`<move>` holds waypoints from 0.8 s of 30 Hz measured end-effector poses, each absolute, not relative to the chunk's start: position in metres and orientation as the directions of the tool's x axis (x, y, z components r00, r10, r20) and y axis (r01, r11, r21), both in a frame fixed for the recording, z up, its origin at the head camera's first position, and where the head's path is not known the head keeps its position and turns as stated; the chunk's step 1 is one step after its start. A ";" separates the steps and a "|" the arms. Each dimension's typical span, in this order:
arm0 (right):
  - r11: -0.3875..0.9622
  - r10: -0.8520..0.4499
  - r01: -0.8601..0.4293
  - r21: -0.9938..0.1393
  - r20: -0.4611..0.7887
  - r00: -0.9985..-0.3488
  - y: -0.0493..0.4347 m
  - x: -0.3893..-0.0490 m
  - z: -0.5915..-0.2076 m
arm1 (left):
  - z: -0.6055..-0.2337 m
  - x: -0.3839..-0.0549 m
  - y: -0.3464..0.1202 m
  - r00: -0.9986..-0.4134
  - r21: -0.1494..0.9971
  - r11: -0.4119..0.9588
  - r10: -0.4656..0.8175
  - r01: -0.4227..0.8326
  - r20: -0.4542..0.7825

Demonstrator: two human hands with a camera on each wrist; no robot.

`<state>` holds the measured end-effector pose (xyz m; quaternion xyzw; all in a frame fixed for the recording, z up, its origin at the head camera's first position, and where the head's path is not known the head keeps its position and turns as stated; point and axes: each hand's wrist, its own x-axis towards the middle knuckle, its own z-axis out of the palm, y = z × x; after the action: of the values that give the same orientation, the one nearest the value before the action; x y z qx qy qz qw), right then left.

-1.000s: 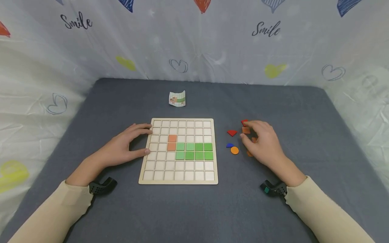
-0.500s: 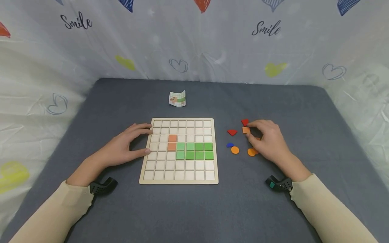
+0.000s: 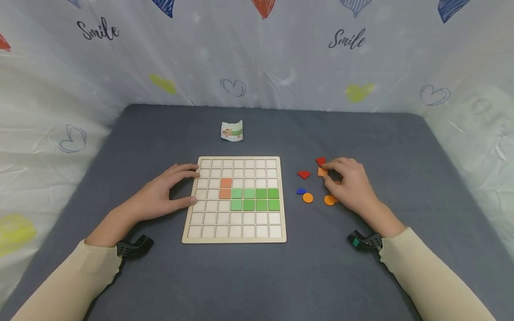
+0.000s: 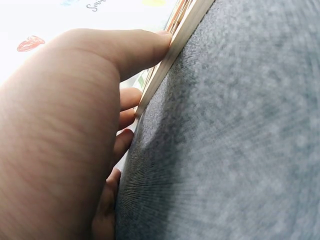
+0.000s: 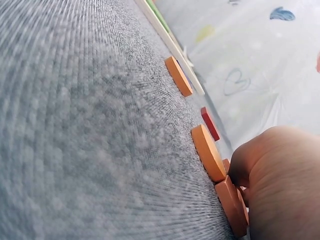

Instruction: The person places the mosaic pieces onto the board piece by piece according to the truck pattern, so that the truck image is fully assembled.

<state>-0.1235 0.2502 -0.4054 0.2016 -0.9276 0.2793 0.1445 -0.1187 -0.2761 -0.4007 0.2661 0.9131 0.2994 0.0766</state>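
Observation:
My left hand (image 3: 168,194) rests at the left edge of a wooden grid board (image 3: 234,240), thumb and fingertips touching the frame. Green square tiles (image 3: 261,199) fill two rows on the board, and two orange-brown square tiles (image 3: 225,188) sit left of them. Right of the board, my right hand (image 3: 348,183) pinches an orange square tile (image 3: 321,171) between thumb and index finger, low at the tabletop. Under that hand lie a round orange tile (image 3: 329,200) and a brownish-orange tile (image 5: 231,205), partly hidden by the fingers.
Loose beside the board are a red tile (image 3: 304,174), another red tile (image 3: 320,161), a blue half-round tile (image 3: 301,191) and a second round orange tile (image 3: 308,197). A small picture card (image 3: 232,131) stands behind the board. A printed curtain (image 3: 257,58) encloses the grey table (image 3: 241,281).
My right hand shifted slightly right, uncovering the round orange tile, and its thumb and index finger came to the orange square's right side. My left hand and the board stay put.

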 end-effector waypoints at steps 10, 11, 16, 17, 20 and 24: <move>0.747 -0.288 -0.462 -0.478 0.394 -0.873 0.253 -0.125 -0.409 | -0.403 -0.120 -0.276 -0.846 0.585 0.678 0.532 0.445 0.027; 0.746 -0.286 -0.461 -0.481 0.393 -0.874 0.253 -0.125 -0.409 | -0.403 -0.119 -0.276 -0.848 0.584 0.680 0.529 0.444 0.028; 0.744 -0.282 -0.456 -0.489 0.389 -0.877 0.253 -0.126 -0.410 | -0.402 -0.119 -0.276 -0.852 0.581 0.686 0.523 0.438 0.025; 0.742 -0.280 -0.456 -0.491 0.391 -0.877 0.253 -0.125 -0.410 | -0.401 -0.119 -0.276 -0.850 0.582 0.684 0.527 0.440 0.023; 0.736 -0.274 -0.460 -0.497 0.402 -0.874 0.251 -0.125 -0.410 | -0.401 -0.119 -0.276 -0.844 0.584 0.679 0.536 0.444 0.018; 0.719 -0.268 -0.476 -0.506 0.429 -0.863 0.248 -0.123 -0.409 | -0.400 -0.119 -0.276 -0.842 0.585 0.677 0.539 0.445 0.017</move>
<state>-0.1230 0.2476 -0.4093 0.2038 -0.9124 0.3143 0.1648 -0.1192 -0.2758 -0.4004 0.2698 0.9124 0.2975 0.0789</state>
